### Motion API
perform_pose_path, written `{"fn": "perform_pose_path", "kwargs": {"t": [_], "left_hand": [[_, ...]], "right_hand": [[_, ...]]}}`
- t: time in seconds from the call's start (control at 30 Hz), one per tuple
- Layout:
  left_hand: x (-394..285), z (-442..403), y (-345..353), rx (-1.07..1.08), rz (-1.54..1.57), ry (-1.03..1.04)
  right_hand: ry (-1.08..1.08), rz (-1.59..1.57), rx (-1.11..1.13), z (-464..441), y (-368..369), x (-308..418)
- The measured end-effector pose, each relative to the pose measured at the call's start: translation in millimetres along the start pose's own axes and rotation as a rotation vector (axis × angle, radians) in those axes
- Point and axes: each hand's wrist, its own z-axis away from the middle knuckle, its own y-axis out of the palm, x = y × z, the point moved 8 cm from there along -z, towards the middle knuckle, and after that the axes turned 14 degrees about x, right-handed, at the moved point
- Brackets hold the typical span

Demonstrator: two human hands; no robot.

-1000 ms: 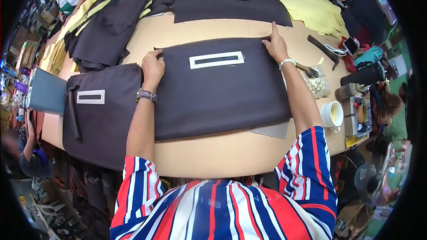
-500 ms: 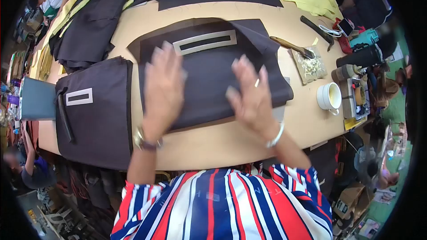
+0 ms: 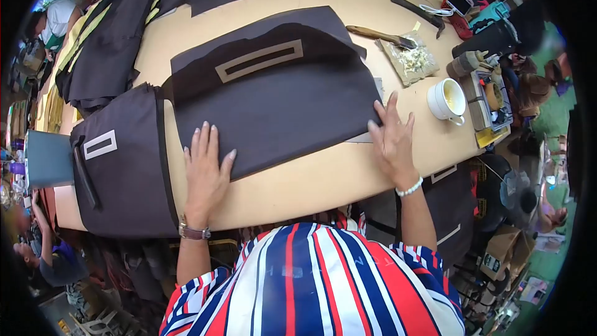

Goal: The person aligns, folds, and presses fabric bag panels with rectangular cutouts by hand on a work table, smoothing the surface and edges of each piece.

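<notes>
A dark fabric panel (image 3: 280,112) lies in front of me, with a pale rectangular frame (image 3: 260,61) around a dark slot near its far side. My left hand (image 3: 208,162) rests flat at the panel's near left corner, fingers spread. At the right edge is my right hand (image 3: 393,140), its fingers apart and the tips at the cloth's side. A pale sheet corner (image 3: 360,139) shows from under the panel beside that hand. The panel's far part is raised in a loose fold. Neither hand grips anything.
Left of me is a stack of dark panels (image 3: 124,168) with a dark curved tool (image 3: 84,173) on it. To the right stand a white cup (image 3: 446,99), a brush (image 3: 382,36) on a plastic bag (image 3: 413,62), and a hammer (image 3: 418,12). Other people sit around.
Both hands have come down from above the panel, spreading outward to its near left corner and right edge. The panel's far flap has shifted, and the view has turned slightly.
</notes>
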Motion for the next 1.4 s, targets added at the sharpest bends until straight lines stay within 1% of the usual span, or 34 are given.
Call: {"fn": "perform_pose_path", "kwargs": {"t": [0.07, 0.1, 0.17, 0.23, 0.27, 0.33, 0.4, 0.47, 0.5, 0.6, 0.63, 0.73, 0.83, 0.93, 1.03, 1.1, 1.23, 1.4], "left_hand": [[9.6, -13.9, -16.5, -0.075, 0.104, 0.030], [-2.6, -22.6, -39.1, -0.210, 0.046, 0.104], [-18.0, -53.3, -68.6, -0.334, 0.020, 0.182], [-28.5, -94.3, -78.5, -0.400, -0.062, 0.265], [-30.1, -117.2, -76.1, -0.389, -0.119, 0.253], [-28.9, -162.3, -64.3, -0.300, -0.129, 0.238], [-26.4, -193.2, -58.5, -0.148, 0.034, 0.196], [-19.0, -218.5, -52.4, -0.054, 0.073, 0.159], [-14.9, -222.7, -53.8, -0.086, 0.247, 0.182], [-3.7, -229.6, -52.7, -0.092, 0.272, 0.138], [-1.9, -227.6, -55.7, -0.125, 0.263, 0.123], [-0.9, -221.3, -64.3, -0.210, 0.177, 0.170], [3.1, -220.4, -65.0, -0.260, 0.165, 0.178], [9.9, -228.9, -62.9, -0.242, 0.121, 0.136], [13.8, -240.2, -61.8, -0.244, 0.082, 0.143], [15.5, -246.6, -61.5, -0.259, 0.075, 0.170], [19.1, -258.1, -60.4, -0.269, 0.050, 0.136], [19.9, -263.3, -60.7, -0.278, 0.011, 0.138]], "right_hand": [[0.033, -0.046, -0.081, -24.0, -17.2, -1.4], [-0.029, -0.031, -0.167, -38.3, -25.3, 2.7], [-0.025, -0.014, -0.209, -63.3, -27.1, 5.6], [0.000, -0.019, -0.236, -74.4, -27.3, 10.5], [0.007, -0.039, -0.248, -74.5, -27.6, 11.8], [0.029, -0.077, -0.265, -65.8, -23.7, 10.9], [0.055, -0.083, -0.262, -61.4, -16.7, 7.6], [0.068, -0.099, -0.260, -60.0, -14.4, 3.8], [0.019, -0.089, -0.331, -60.1, -18.2, 3.9], [0.060, -0.227, -0.298, -75.7, -20.2, -8.6], [0.048, -0.195, -0.338, -79.5, -22.4, -8.2], [0.057, -0.181, -0.273, -94.7, -22.1, -2.1], [0.106, -0.186, -0.243, -106.5, -15.5, -5.1], [0.094, -0.124, -0.264, -116.6, -12.6, -7.5], [0.089, -0.052, -0.230, -128.6, -7.6, -11.5], [0.113, -0.036, -0.209, -135.6, -7.8, -11.8], [0.152, -0.007, -0.198, -147.6, -6.6, -12.5], [0.138, -0.013, -0.219, -150.2, -5.4, -14.1]]}}
